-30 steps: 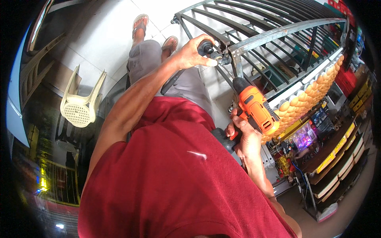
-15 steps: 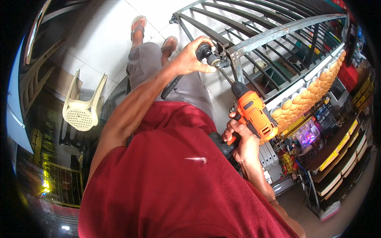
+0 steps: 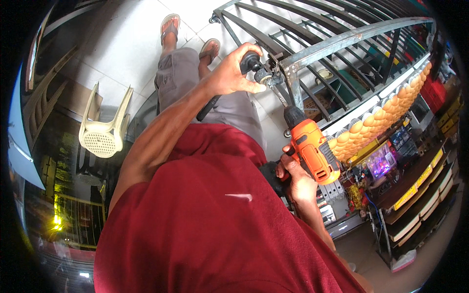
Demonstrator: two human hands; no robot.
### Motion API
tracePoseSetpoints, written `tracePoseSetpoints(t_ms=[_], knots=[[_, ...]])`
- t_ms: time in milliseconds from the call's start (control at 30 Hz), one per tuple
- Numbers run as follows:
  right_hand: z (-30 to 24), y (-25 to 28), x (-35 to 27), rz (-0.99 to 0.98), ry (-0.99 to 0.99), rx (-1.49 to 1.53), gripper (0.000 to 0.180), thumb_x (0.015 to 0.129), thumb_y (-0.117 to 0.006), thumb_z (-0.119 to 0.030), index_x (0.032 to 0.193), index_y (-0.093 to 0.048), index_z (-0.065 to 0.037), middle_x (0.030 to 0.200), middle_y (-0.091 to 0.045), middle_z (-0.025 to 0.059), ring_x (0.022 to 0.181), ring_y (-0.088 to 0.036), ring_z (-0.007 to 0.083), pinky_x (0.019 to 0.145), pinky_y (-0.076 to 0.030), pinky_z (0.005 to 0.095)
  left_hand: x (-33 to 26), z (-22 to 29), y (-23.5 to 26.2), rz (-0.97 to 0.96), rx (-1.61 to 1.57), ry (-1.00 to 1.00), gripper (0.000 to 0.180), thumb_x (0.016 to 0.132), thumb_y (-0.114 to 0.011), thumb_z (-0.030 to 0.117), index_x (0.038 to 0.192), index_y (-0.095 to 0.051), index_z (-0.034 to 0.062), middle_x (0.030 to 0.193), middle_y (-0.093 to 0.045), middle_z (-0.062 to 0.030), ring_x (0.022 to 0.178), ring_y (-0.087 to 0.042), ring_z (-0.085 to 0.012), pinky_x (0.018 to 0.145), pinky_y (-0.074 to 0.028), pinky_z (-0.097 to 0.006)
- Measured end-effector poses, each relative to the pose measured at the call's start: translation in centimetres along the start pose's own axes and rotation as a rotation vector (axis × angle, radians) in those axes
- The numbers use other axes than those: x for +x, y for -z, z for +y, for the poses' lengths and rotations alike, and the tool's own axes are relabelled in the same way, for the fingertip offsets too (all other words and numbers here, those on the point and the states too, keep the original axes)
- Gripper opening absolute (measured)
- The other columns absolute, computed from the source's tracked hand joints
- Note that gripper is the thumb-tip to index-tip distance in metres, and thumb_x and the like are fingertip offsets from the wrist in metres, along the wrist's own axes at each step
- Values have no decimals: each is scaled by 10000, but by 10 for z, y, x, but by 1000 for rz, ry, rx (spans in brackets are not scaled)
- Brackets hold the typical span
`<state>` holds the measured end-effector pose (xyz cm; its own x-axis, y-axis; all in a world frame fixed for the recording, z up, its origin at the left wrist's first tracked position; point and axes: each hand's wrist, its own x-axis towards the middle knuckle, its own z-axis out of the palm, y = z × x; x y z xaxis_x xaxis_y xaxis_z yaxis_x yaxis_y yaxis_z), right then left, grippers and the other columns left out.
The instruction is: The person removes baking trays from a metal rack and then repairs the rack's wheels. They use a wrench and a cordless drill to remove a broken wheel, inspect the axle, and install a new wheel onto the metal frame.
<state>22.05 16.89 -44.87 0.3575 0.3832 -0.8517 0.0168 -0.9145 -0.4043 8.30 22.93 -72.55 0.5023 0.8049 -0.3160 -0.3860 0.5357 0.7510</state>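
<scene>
My left hand (image 3: 232, 71) is closed around a black caster wheel (image 3: 250, 62), beside the metal corner of a dark slatted rack (image 3: 317, 46). The wheel's worn metal mount (image 3: 264, 77) shows past my thumb. My right hand (image 3: 299, 178) grips an orange and black cordless drill (image 3: 315, 146) by its handle, mostly hidden behind my fingers. From the black chuck (image 3: 294, 116) a long bit (image 3: 280, 95) slants up toward the mount and the rack's corner. Whether the bit's tip touches anything, I cannot tell.
Brown eggs in stacked trays (image 3: 376, 117) line the rack's right side. Right of my arm stands a shelf unit (image 3: 415, 200) with yellow labels. A cream plastic chair (image 3: 100, 139) is at left. My sandalled feet rest on the pale tiled floor (image 3: 117, 39).
The drill and my right hand have shifted slightly down, and the chuck sits a little farther from the rack's corner. My left hand stays on the caster wheel.
</scene>
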Motion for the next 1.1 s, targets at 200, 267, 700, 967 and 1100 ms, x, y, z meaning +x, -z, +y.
tracePoseSetpoints(t_ms=[200, 267, 700, 967, 1100], knots=[[4, 0, 1, -2, -30, 1, 232, 890, -636, -11, 1105, -551, 2, 838, -572, 81, 567, -527, 179, 561, -465, 320, -2, -1, 1, 16, -3, -21, 693, 637, -883, 75, 1217, -503, 75, 1115, -545, 4, 1051, -534, -80, 964, -427, -251], [3, -1, 1, 2, -51, -31, 219, 891, -641, -22, 1089, -553, 4, 812, -565, 77, 560, -525, 180, 560, -461, 317, -5, 1, 2, 11, -31, 9, 696, 635, -882, 73, 1218, -501, 74, 1110, -545, 5, 1042, -533, -79, 957, -428, -248], [7, 4, 3, -37, -24, -17, 185, 927, -557, -12, 1109, -530, 6, 753, -543, 55, 634, -534, 149, 603, -450, 291, 0, -2, 5, 49, 56, -101, 689, 634, -881, 71, 1208, -500, 69, 1073, -530, 13, 1000, -523, -73, 908, -436, -237], [9, 11, 7, -43, -63, 15, 180, 933, -572, -34, 1108, -538, -8, 728, -539, 44, 620, -531, 149, 604, -452, 293, -3, -2, 1, 40, -15, -55, 705, 637, -887, 71, 1224, -496, 67, 1081, -530, 15, 1027, -512, -72, 935, -422, -245], [10, 7, 7, -35, -64, -77, 180, 961, -561, -60, 1132, -526, -14, 720, -540, 40, 634, -528, 137, 618, -446, 274, -4, -10, 1, 39, 21, -79, 710, 645, -886, 71, 1236, -492, 68, 1075, -528, 15, 1021, -509, -70, 929, -421, -241]])
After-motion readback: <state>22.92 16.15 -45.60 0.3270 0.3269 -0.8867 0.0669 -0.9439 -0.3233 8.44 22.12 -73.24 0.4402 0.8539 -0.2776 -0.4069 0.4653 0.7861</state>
